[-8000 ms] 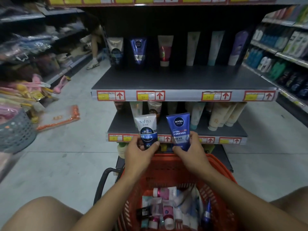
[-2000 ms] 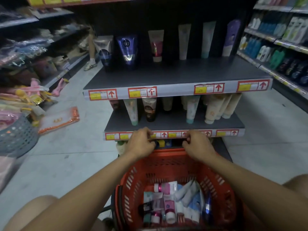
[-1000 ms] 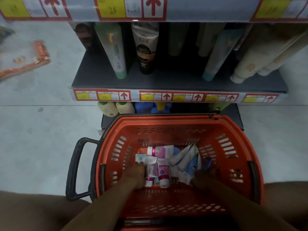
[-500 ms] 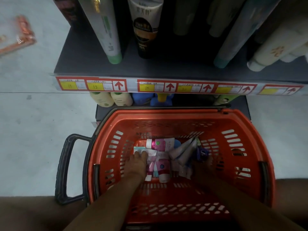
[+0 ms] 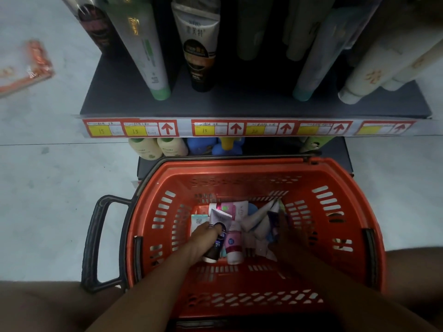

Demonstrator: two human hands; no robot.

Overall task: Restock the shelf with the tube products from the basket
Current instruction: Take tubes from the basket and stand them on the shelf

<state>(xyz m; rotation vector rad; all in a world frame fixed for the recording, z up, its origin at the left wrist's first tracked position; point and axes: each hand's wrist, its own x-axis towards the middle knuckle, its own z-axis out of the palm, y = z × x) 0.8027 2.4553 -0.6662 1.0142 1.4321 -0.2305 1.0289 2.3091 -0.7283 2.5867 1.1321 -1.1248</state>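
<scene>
An orange basket (image 5: 335,188) stands on the floor in front of the shelf (image 5: 239,104), with several tubes piled at its bottom. My left hand (image 5: 203,238) is down inside it, fingers wrapped around a white and dark blue tube (image 5: 219,236). A pink and white tube (image 5: 233,245) lies just right of that one. My right hand (image 5: 286,233) reaches among pale tubes (image 5: 259,219) and touches a purple tube (image 5: 273,220); whether it grips it I cannot tell. Several tubes stand cap-down on the shelf above, among them a green-capped tube (image 5: 148,56) and a black-labelled tube (image 5: 199,51).
The basket's black handle (image 5: 96,243) sticks out to the left. Price tags (image 5: 134,129) line the shelf's front edge. Bottles (image 5: 158,147) stand on the lowest shelf behind the basket. An orange packet (image 5: 28,68) lies on the grey floor at the left. My knees flank the basket.
Both hands dropped from the basket's far rim into the basket. My head tilted down and closer. My left hand has closed around the white and dark blue tube.
</scene>
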